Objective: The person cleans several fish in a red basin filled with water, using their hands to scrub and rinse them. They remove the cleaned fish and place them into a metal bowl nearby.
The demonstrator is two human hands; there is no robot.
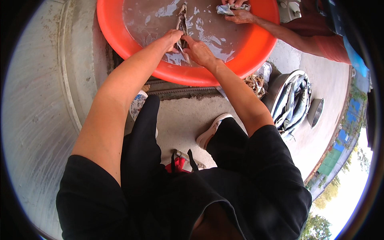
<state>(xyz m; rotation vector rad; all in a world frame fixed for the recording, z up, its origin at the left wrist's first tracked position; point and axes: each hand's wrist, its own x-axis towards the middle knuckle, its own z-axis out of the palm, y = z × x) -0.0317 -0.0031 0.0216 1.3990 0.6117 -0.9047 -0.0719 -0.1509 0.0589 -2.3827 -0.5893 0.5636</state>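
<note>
Both of my hands hold one long, slit fish [182, 22] over the murky water [207, 33] of a large orange plastic tub [186, 76]. Its dark inner side faces up, and the narrow far end points away from me. My left hand [173, 39] grips the left edge of the fish about midway. From the other side, my right hand [199, 51] holds it with the thumb at the opening. The fingers beneath the fish are partly hidden.
Across the tub, a co-worker's hands [240, 13] hold another fish [229, 9]. Right of the tub stand a metal basin of several whole fish [292, 102], a small metal bowl [316, 112] and a plastic bag of scraps [256, 82]. A pale wall [36, 90] rises at left.
</note>
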